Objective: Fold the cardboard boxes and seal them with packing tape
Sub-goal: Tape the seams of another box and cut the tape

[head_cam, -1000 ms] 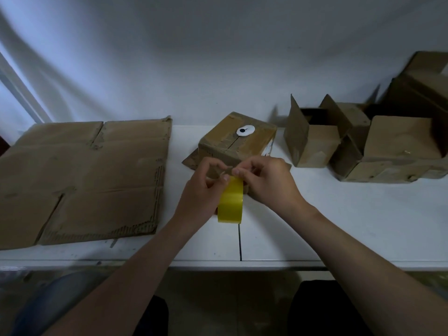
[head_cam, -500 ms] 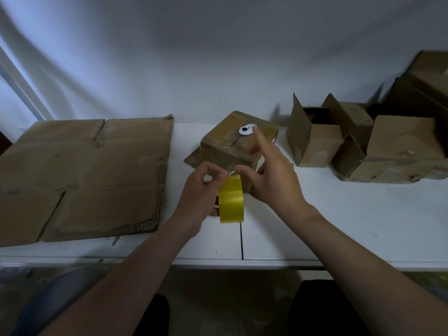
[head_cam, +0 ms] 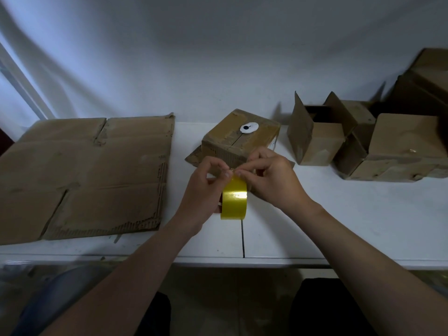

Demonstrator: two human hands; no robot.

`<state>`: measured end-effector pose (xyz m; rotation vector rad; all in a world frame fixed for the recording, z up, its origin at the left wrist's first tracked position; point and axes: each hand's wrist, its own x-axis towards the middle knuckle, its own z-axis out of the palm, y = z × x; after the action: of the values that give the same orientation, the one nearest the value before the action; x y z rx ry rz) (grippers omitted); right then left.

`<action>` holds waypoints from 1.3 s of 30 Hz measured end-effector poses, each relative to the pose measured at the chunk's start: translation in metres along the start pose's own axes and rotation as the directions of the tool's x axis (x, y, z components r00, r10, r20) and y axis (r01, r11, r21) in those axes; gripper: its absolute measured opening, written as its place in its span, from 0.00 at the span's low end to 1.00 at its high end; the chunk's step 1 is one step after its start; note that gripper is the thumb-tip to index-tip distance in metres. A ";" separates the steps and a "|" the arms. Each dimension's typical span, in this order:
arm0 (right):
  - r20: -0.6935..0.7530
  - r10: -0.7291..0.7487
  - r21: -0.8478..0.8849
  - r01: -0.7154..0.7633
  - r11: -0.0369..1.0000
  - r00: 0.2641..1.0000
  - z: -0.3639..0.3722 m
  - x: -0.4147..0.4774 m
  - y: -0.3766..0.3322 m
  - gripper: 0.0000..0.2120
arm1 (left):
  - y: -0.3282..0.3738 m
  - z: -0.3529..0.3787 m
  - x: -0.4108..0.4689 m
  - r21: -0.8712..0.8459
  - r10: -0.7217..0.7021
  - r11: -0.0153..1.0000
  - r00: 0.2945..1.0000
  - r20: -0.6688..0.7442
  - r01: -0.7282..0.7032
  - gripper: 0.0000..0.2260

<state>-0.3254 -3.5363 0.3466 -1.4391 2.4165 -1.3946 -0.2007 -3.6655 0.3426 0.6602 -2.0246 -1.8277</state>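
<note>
Surface: a white table (head_cam: 339, 226) is running across the view in front of a pale backdrop (head_cam: 218, 57); the light is dim.
Tape: the yellow tape roll (head_cam: 234, 201) is being held on edge above the table, near its front, with its flat faces pointing left and right.
Left hand: the left hand (head_cam: 206, 190) is gripping the roll from its left side, with thumb and fingers curled at the top rim.
Right hand: the right hand (head_cam: 274, 180) is pinching at the top of the roll with curled fingertips. It is probably working at the free end; whether the end is lifted cannot be told.
Key relation: the closed box (head_cam: 232, 144) is sitting directly beyond both hands, just behind the roll. Its top seam is running away from the person, roughly in line with the roll's unwinding direction. Both hands are about equally near.
Obstruction: a white disc (head_cam: 249, 128) is lying on the seam and would be sitting in the tape's path.
Left surroundings: a flattened cardboard sheet (head_cam: 84, 175) is lying well apart from the hands.
Right surroundings: an open box (head_cam: 317, 139) is standing with flaps up, and further boxes (head_cam: 407, 151) are crowding against it.
</note>
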 end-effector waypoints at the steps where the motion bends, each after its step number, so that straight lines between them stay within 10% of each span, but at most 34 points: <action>1: -0.016 -0.002 -0.006 0.002 1.000 1.000 0.001 0.000 0.000 0.04 | 0.000 0.000 0.000 -0.015 -0.007 1.000 1.000 -0.002 0.007 0.07; 8: -0.017 -0.218 -0.143 0.213 0.966 0.976 -0.001 -0.001 -0.007 0.02 | 0.006 0.002 0.001 -0.084 -0.122 0.989 0.992 -0.022 0.120 0.20; 16: 0.163 0.407 -0.013 -0.411 0.912 0.899 -0.015 0.009 -0.019 0.07 | -0.004 -0.004 -0.003 0.179 0.010 0.984 0.997 0.075 -0.023 0.24; 23: 0.291 0.380 -0.139 -0.354 0.925 0.878 -0.017 0.012 -0.021 0.16 | -0.003 -0.012 0.000 0.380 0.014 0.924 0.996 0.085 -0.046 0.26; 31: -0.002 0.242 -0.224 -0.237 0.945 0.970 -0.025 0.069 0.022 0.03 | -0.017 -0.045 0.024 0.793 -0.148 0.600 0.959 0.240 -0.106 0.26; 36: 0.072 0.276 -0.468 -0.212 0.858 0.958 -0.014 0.090 0.054 0.22 | -0.020 -0.035 0.044 0.897 -0.332 0.394 0.880 0.339 -0.197 0.23; 39: 0.009 0.273 -0.425 -0.244 0.872 0.962 -0.010 0.097 0.057 0.19 | -0.013 -0.034 0.059 0.884 -0.318 0.452 0.905 0.284 -0.119 0.20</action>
<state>-0.4257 -3.5872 0.3529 -1.1262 2.8521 -0.7846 -0.2300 -3.7265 0.3301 0.6585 -3.3332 -0.7753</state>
